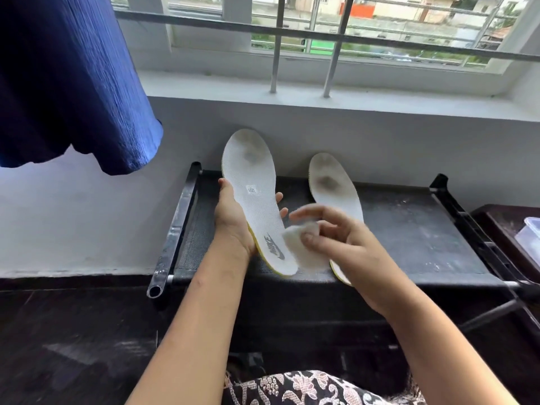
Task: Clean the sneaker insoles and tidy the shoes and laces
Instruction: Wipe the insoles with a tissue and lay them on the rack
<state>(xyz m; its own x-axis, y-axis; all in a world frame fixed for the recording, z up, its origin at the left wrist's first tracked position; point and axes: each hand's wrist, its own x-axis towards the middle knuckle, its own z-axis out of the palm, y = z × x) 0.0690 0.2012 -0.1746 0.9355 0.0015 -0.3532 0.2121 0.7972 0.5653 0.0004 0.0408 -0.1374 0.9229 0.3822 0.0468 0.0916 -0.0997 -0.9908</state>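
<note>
My left hand [232, 222] grips a white insole [252, 185] from beneath and lifts it above the rack, toe end up toward the wall; it has a grey logo near the heel and dark smudges at the toe. My right hand [339, 238] pinches a white wipe [304, 247] against the heel end of that insole; the hand and wipe are blurred. A second white insole [331, 185] with a dark stain lies flat on the black rack [409, 229], its heel partly hidden behind my right hand.
The black rack's fabric top stands against a white wall below a barred window sill [321, 95]. A blue garment [67, 83] hangs at upper left. A dark table with a clear plastic box [530, 238] is at the right. No shoes or laces are in view.
</note>
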